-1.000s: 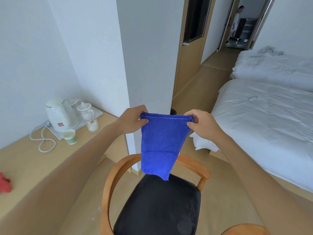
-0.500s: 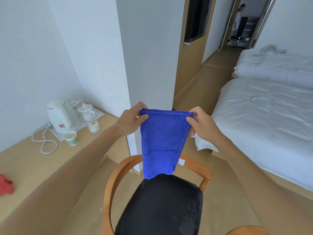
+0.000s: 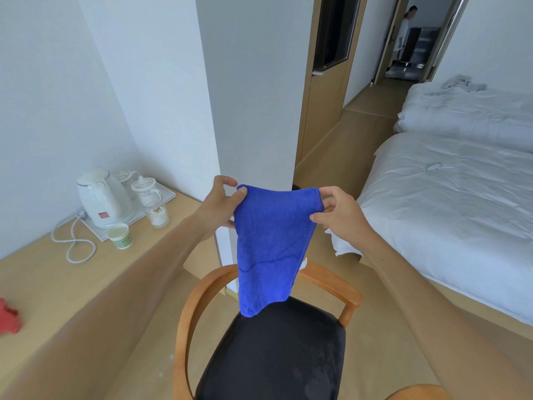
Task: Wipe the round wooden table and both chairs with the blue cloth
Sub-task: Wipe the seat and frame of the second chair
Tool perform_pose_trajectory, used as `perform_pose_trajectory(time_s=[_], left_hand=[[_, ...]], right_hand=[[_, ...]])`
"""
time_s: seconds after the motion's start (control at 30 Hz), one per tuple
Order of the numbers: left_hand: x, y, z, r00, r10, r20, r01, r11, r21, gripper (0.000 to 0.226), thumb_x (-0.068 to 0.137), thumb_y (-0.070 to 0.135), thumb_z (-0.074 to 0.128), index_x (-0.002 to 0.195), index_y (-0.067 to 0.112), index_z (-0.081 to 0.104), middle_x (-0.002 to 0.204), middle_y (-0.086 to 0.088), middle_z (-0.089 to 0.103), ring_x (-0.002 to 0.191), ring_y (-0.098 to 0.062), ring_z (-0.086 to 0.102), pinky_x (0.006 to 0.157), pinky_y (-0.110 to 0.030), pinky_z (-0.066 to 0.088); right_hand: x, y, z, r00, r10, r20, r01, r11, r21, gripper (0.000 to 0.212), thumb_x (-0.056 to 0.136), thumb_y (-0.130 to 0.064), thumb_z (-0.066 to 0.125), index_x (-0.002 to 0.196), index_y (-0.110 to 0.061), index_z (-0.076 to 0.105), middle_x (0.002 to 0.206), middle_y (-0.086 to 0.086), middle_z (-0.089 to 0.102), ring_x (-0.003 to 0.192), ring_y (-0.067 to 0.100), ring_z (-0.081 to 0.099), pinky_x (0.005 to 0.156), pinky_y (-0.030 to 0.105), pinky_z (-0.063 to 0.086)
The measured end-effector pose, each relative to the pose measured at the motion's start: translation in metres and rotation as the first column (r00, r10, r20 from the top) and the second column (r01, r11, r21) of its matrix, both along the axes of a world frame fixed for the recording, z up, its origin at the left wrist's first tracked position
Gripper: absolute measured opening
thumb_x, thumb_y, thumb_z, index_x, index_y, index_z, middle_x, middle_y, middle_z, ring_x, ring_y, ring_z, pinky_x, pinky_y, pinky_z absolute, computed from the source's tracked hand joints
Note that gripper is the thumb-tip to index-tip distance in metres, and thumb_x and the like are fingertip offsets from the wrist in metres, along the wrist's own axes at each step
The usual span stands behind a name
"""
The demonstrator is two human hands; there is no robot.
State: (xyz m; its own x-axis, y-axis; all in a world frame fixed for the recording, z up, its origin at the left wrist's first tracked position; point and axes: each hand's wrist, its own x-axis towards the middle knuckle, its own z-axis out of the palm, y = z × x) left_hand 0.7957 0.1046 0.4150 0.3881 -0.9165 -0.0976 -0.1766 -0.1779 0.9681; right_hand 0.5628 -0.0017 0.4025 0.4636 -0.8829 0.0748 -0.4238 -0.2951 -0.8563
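Head view
Blue cloth: hangs in the air, folded, stretched along its top edge between both hands; its lowest corner dangles just above the chair's black seat.
Left hand: pinches the cloth's upper left corner between thumb and fingers, the forefinger lifted clear above it.
Right hand: pinches the upper right corner, fingers curled around the edge, thumb pressing underneath.
Chair: stands directly beneath the cloth, its curved wooden back and arms wrapping round the dark cushion; pale smudges show on the seat.
Wooden ledge: runs along the left wall, carrying a white tray with a white kettle, a lidded mug, a glass and a paper cup; a white cord loops beside the tray.
Red item: lies at the ledge's near left edge; I cannot tell what it is.
Bed: white bedding, off to the right.
Doorway: a person stands far back in it.
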Motion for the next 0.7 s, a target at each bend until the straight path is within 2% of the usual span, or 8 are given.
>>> perform_pose_trajectory(time_s=[0.1,0.2,0.3,0.4,0.47,0.57,0.63,0.7], left_hand=[[0.005,0.0,0.002,0.985,-0.061,-0.162,0.07,0.996,0.049,0.048,0.088,0.016,0.065,0.123,0.026,0.033,0.104,-0.01,0.065,0.086,-0.019,0.064,0.066,-0.033,0.055],[0.006,0.002,0.002,0.981,-0.153,-0.121,0.162,0.985,0.064,0.073,0.075,-0.015,0.058,0.131,0.025,0.032,0.1,-0.011,0.058,0.079,-0.02,0.06,0.072,-0.029,0.051],[0.002,0.0,0.0,0.992,-0.112,0.05,0.109,0.992,0.057,0.072,0.075,-0.018,0.054,0.134,0.019,0.038,0.104,-0.009,0.063,0.087,-0.022,0.06,0.081,-0.029,0.05],[0.001,-0.001,-0.004,0.993,-0.031,0.114,0.028,0.999,0.029,0.056,0.082,-0.01,0.055,0.131,0.015,0.045,0.106,-0.006,0.068,0.096,-0.02,0.062,0.087,-0.029,0.048],[0.002,-0.001,-0.007,0.976,0.01,0.216,-0.013,1.0,0.012,0.046,0.085,-0.002,0.054,0.126,0.019,0.049,0.1,-0.003,0.071,0.093,-0.02,0.063,0.083,-0.028,0.048],[0.002,-0.003,-0.008,0.899,0.027,0.436,-0.019,1.0,-0.021,0.036,0.088,0.004,0.049,0.118,0.023,0.049,0.084,-0.006,0.07,0.071,-0.016,0.057,0.058,-0.014,0.043],[0.003,-0.006,-0.01,0.835,0.012,0.549,0.009,0.999,-0.036,0.033,0.091,0.005,0.044,0.118,0.023,0.046,0.081,-0.018,0.066,0.059,-0.017,0.049,0.048,-0.01,0.038],[0.003,-0.007,-0.012,0.801,-0.005,0.598,0.024,0.999,-0.024,0.03,0.094,0.006,0.039,0.118,0.024,0.043,0.081,-0.023,0.061,0.054,-0.019,0.046,0.048,-0.014,0.039]], right_hand=[[0.003,-0.001,-0.002,0.999,-0.038,0.01,0.039,0.998,-0.057,0.036,0.084,-0.012,0.068,0.115,-0.02,0.053,0.098,-0.005,0.065,0.088,0.01,0.063,0.069,0.02,0.049],[0.006,-0.001,-0.005,1.0,0.003,0.02,-0.002,0.999,-0.046,0.028,0.091,-0.013,0.057,0.116,-0.021,0.046,0.104,-0.004,0.06,0.095,0.015,0.061,0.078,0.035,0.055],[0.01,0.0,-0.006,0.999,0.037,0.037,-0.037,0.999,-0.001,0.03,0.095,-0.011,0.049,0.121,-0.022,0.039,0.108,-0.004,0.054,0.099,0.018,0.06,0.084,0.046,0.055],[0.01,-0.002,-0.006,0.997,-0.002,0.079,-0.005,0.996,0.085,0.04,0.094,-0.012,0.054,0.13,-0.02,0.039,0.112,0.002,0.057,0.1,0.017,0.061,0.078,0.035,0.056],[0.009,-0.003,-0.004,0.994,-0.016,0.106,-0.006,0.979,0.204,0.053,0.089,-0.014,0.064,0.136,-0.018,0.038,0.113,0.005,0.059,0.098,0.014,0.061,0.07,0.023,0.052],[0.007,-0.004,-0.001,0.995,0.057,0.084,-0.082,0.938,0.336,0.081,0.076,-0.005,0.076,0.143,-0.019,0.033,0.114,0.004,0.059,0.098,0.011,0.06,0.067,0.019,0.046],[0.008,-0.003,0.0,0.996,0.09,0.009,-0.089,0.954,0.285,0.082,0.072,0.004,0.074,0.142,-0.017,0.037,0.108,0.001,0.061,0.097,0.014,0.06,0.069,0.024,0.049],[0.011,-0.002,-0.002,0.994,0.063,-0.089,-0.054,0.994,0.094,0.058,0.073,0.006,0.069,0.126,-0.014,0.055,0.103,0.004,0.065,0.097,0.023,0.062,0.077,0.036,0.055]])
